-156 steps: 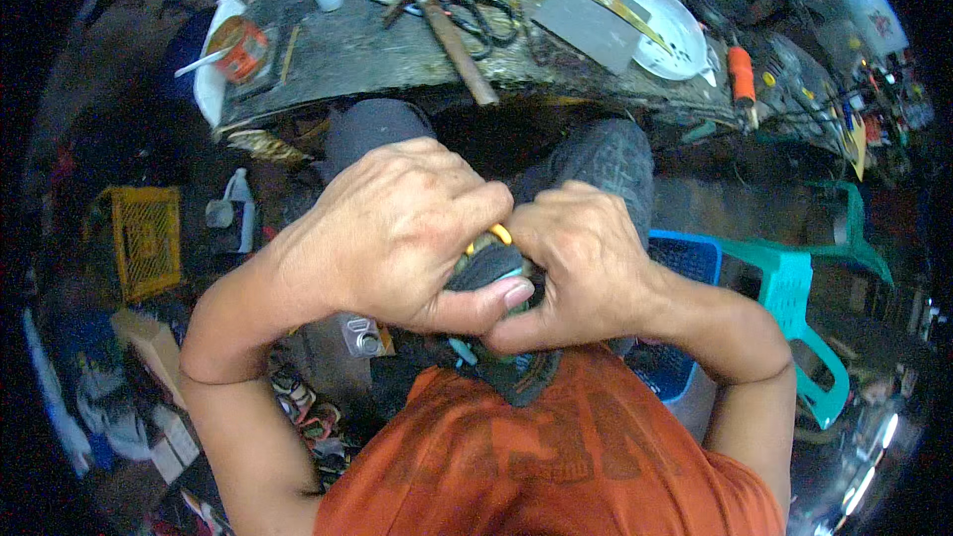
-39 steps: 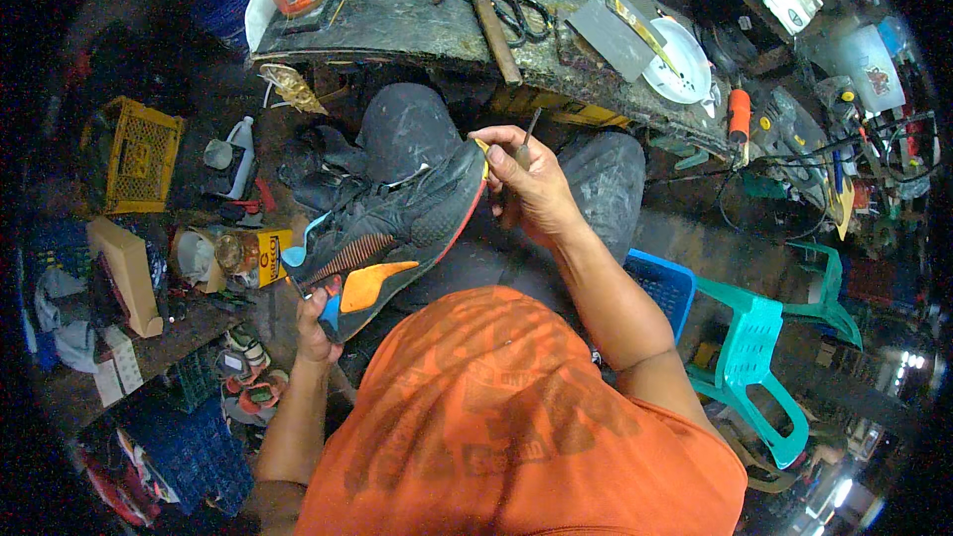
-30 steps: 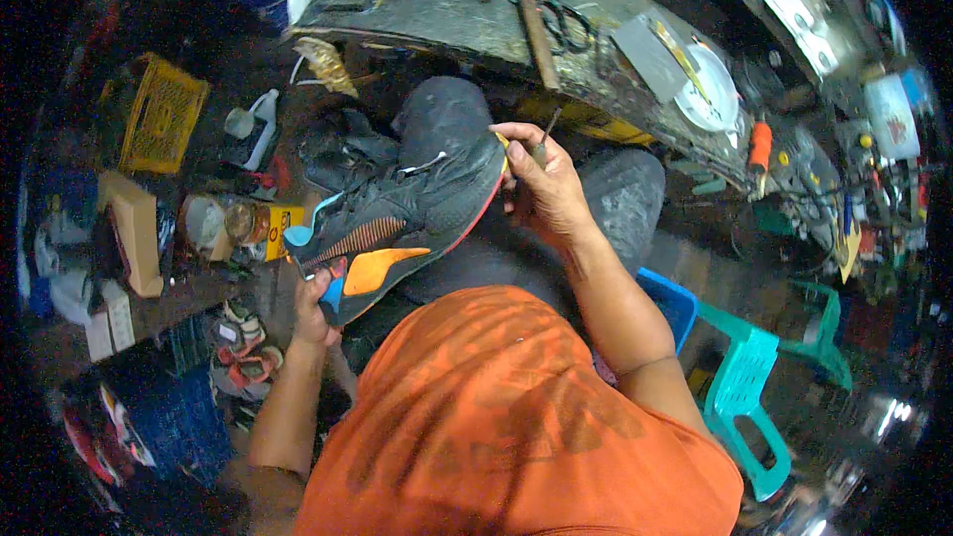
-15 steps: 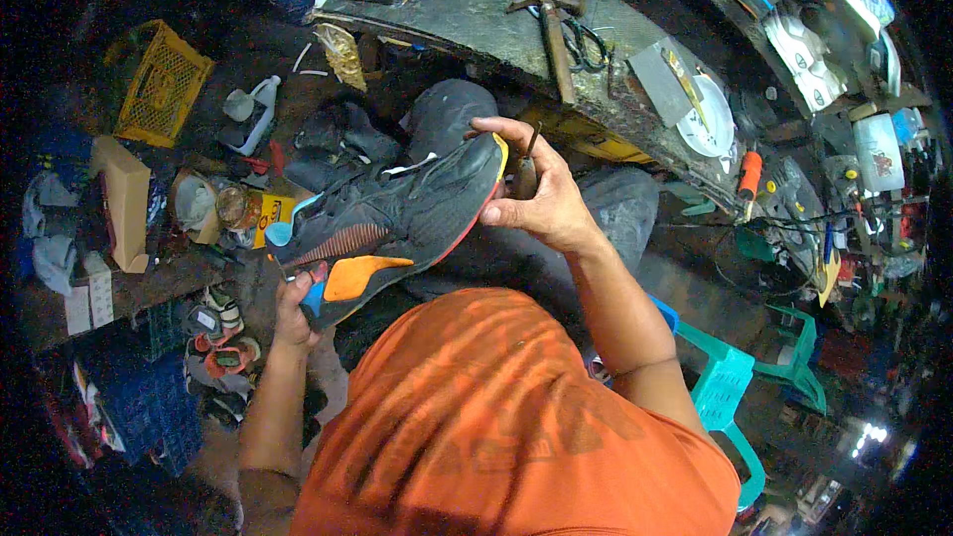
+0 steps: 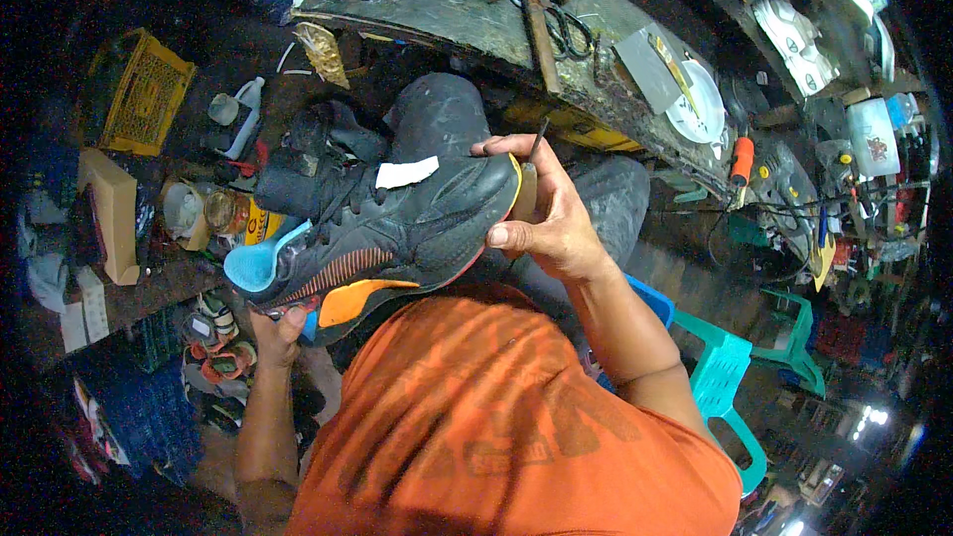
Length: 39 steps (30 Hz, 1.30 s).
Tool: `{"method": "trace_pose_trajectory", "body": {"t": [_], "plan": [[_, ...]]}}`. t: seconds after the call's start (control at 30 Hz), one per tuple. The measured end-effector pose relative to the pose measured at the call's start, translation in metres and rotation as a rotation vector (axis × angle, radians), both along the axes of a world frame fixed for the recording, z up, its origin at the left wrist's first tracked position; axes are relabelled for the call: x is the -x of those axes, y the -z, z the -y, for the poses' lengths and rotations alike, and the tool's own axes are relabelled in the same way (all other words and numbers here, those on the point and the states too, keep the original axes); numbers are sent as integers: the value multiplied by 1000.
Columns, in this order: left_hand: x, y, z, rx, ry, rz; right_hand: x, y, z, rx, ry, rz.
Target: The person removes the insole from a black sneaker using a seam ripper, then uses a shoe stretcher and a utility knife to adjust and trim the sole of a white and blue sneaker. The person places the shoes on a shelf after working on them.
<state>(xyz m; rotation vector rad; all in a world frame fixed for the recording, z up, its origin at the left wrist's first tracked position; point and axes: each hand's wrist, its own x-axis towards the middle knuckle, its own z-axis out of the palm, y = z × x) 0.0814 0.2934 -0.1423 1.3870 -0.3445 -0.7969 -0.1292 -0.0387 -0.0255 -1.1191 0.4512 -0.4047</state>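
Note:
A black sneaker (image 5: 427, 228) with orange and blue patches and a light-blue collar lies crosswise above my lap, toe to the right. A white strip (image 5: 405, 172) sits on its upper. My left hand (image 5: 281, 328) grips the heel end, its fingers mostly hidden underneath. My right hand (image 5: 551, 223) is closed round the toe, thumb on the sole's edge, and also holds a thin dark pointed tool with a wooden-looking handle (image 5: 529, 184) upright beside the yellow rim of the toe.
A worn bench (image 5: 437, 10) ahead carries a hammer (image 5: 541, 35), scissors, a metal sheet, white plate and orange tub. An orange-handled tool (image 5: 742, 161) hangs at right, near cluttered shelves. A teal plastic chair (image 5: 725, 367), yellow crate (image 5: 144, 89), boxes and shoes surround me.
Earlier both hands were bunched together at my waist; now they hold the sneaker apart. Recently its heel has shifted left and down, showing more collar, and my right thumb has moved down the sole.

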Motion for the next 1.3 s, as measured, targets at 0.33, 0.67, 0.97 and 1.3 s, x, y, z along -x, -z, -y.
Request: {"method": "trace_pose_trajectory", "body": {"t": [0.33, 0.67, 0.97, 1.3], "plan": [[0, 30, -7, 155, 144, -80, 14, 2, 2, -20, -75, 71], [10, 4, 10, 48, 11, -237, 20, 7, -9, -75, 81, 53], [6, 17, 18, 132, 44, -158, 25, 16, 1, 118, 4, 126], [2, 21, 15, 6, 108, -241, 25, 24, 5, -101, 33, -26]]}}
